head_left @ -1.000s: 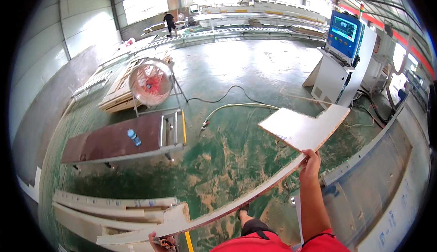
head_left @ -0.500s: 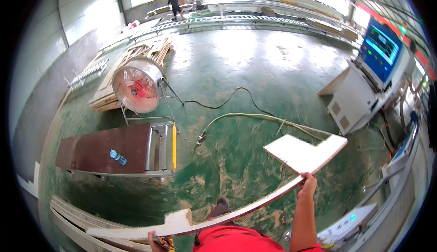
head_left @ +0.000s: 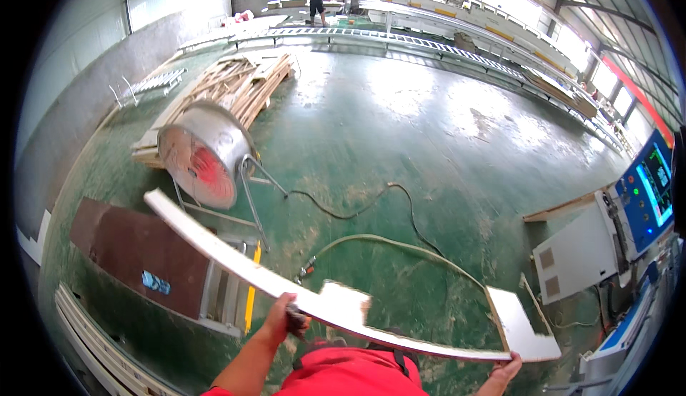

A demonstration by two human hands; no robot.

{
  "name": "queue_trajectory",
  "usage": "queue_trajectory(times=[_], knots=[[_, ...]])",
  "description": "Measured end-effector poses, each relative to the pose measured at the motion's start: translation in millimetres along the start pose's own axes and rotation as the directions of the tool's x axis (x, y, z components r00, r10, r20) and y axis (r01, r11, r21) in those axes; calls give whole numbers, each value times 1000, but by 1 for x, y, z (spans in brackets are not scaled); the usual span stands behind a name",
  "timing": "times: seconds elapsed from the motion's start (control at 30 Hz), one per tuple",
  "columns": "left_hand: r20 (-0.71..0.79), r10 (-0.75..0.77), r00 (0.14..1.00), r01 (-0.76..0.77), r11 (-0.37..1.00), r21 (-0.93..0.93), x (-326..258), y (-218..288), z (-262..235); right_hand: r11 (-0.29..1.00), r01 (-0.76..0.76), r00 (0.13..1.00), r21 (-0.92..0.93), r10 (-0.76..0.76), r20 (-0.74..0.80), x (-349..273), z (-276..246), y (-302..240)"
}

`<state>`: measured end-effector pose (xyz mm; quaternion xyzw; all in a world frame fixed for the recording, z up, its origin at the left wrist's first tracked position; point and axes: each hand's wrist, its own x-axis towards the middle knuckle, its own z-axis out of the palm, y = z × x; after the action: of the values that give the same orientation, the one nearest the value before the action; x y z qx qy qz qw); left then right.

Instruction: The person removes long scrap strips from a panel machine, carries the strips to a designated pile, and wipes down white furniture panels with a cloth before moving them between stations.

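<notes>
A long white-faced strip of board [head_left: 243,266] with rough cut edges stretches across in front of my red top, widening into a block in the middle and a broader L-shaped piece at its right end. My left hand [head_left: 277,320] is closed around the strip left of the middle block; a small dark object, whose kind I cannot make out, is also in that hand. Near the right end, my right hand [head_left: 506,369] grips the lower edge. The strip's far left tip rises in front of a drum fan and over a brown-topped roller table.
The drum fan [head_left: 207,149] stands left, by stacked wood [head_left: 246,85]. A blue bottle [head_left: 156,282] lies on the brown-topped table [head_left: 121,253]. A hose [head_left: 386,237] and black cable [head_left: 343,216] cross the green floor. Right is a control console [head_left: 579,260]; a person [head_left: 315,3] stands far back.
The strip has swung: its left end rose and moved forward, while its right end came down closer to me. My left hand moved up and right, my right hand down. The view turned too.
</notes>
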<state>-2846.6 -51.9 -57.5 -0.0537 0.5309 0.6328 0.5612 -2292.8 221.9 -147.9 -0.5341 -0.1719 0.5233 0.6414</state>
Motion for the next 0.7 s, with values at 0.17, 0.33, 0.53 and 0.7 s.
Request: queue_trajectory(times=[0.17,0.33,0.53,0.7], knots=[[62,84,995,-92,987,135,129,105,95,986,36,985,-163,-63,-162,90,33,68],[100,67,993,-78,990,114,251,177,138,991,-133,956,-13,124,-266,180,161,113],[-102,126,987,-119,990,75,328,285,176,956,-291,934,33,291,-206,268,351,146],[-73,141,987,-145,989,-42,420,362,186,962,-113,986,-250,140,93,355,490,180]])
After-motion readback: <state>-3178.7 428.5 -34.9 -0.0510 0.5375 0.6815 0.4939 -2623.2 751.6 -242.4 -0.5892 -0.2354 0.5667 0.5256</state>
